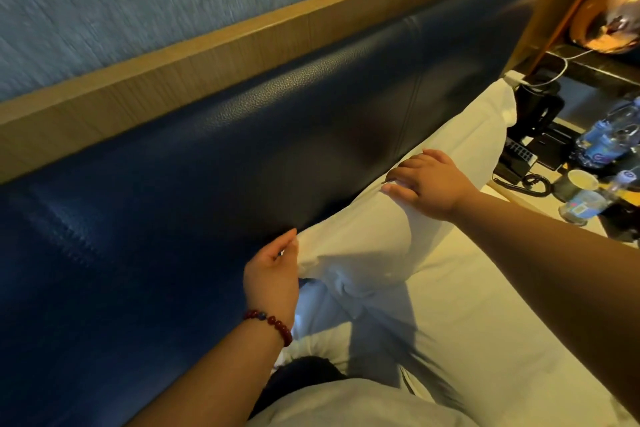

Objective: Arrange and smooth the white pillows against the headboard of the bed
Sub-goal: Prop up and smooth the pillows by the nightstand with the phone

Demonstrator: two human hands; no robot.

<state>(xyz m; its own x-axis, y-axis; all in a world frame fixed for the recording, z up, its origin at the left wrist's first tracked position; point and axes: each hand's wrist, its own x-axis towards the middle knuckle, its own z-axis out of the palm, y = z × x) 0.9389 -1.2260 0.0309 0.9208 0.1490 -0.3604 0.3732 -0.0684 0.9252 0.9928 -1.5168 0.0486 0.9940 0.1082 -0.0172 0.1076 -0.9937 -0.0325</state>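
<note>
**Against the headboard: seating and smoothing one white pillow**

Along the padded blue headboard [242, 156], a white pillow [363, 243] stands on its long edge. It leans on the leather and runs from the near centre of the scene toward the far right, with its lower edge on the bed [485, 305]. The step in hand is judged to be the final seating of this pillow, squaring its near end and flattening its top ridge.

The left hand [273, 274], with a beaded bracelet [273, 322] at the wrist, is at the pillow's near corner. Its grip is narrow: the thumb lies on the fabric, and the fingers seem to curl round the bunched corner, though they are partly hidden. The right hand [433, 180] holds nothing. Its fingers [401, 184] are spread and nearly straight, resting flat on the pillow's upper edge just beside the headboard.

The fabric is visibly gathered and creased at the near corner. The next move therefore probably calls for a light outward pull by the left hand, with the right palm stroking along the ridge toward the far end. The stroke should be gentle enough that the pillow does not tip forward.

At the far right, well apart from both hands, a bedside tabletop [588, 94] carries water bottles [609, 135] and a paper cup [575, 185].
</note>
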